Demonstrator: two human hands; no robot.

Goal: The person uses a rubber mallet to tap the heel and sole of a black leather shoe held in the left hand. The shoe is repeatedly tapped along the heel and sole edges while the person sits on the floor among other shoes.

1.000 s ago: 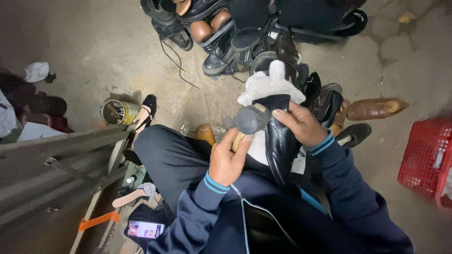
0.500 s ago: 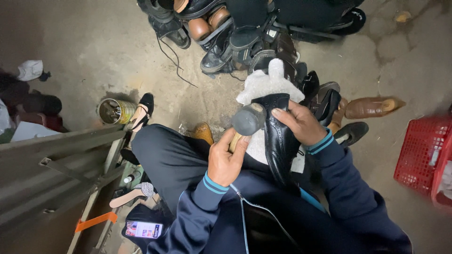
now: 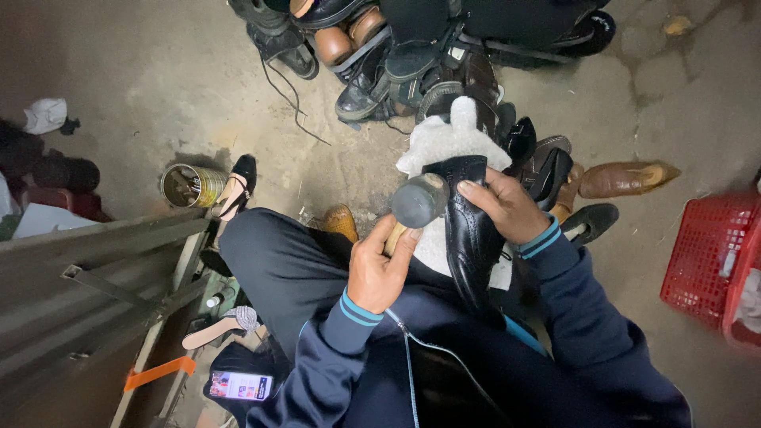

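Two hands, both closed. Left hand (image 3: 379,273) grips a wooden-handled hammer (image 3: 418,203), round dull head beside the shoe. Right hand (image 3: 501,208) clasps a glossy black leather brogue (image 3: 469,238), upright over the lap on fuzzy white cloth (image 3: 444,141). Beyond: heaped shoes (image 3: 412,59), red mesh crate (image 3: 709,257).

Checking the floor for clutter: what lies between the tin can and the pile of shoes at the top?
In the head view, only a loose black lace lies on the bare floor between the can and the shoe pile.
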